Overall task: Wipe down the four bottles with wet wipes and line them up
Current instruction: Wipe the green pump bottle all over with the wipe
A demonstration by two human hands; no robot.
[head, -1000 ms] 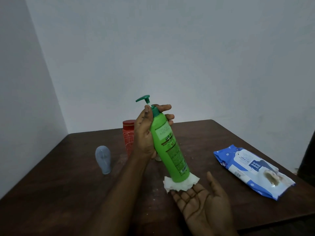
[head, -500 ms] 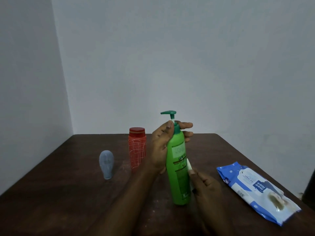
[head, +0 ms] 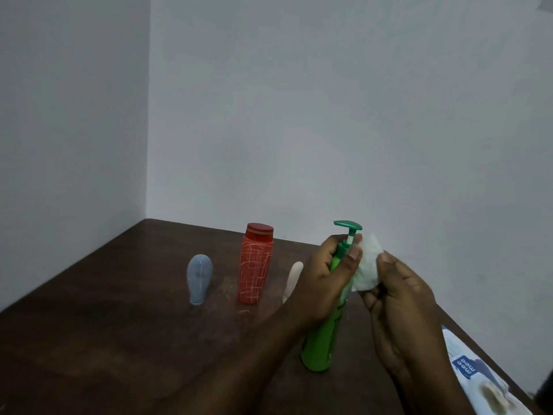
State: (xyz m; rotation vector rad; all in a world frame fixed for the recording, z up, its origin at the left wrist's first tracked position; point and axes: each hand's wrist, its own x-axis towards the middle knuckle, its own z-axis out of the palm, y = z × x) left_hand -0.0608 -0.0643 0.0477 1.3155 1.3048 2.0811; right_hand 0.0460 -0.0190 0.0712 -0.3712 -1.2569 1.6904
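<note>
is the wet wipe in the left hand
No, the right hand pinches the wet wipe, while the left hand grips the green pump bottle near its neck.

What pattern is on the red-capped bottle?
The red-capped bottle is orange-red with thin white crisscross lines; head view.

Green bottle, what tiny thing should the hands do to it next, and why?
Probably rub the wet wipe round the part just under the pump head. The left hand grips the green bottle near its top, and the right hand holds the wipe right against that spot, so it looks like the nearest part to clean.
</note>
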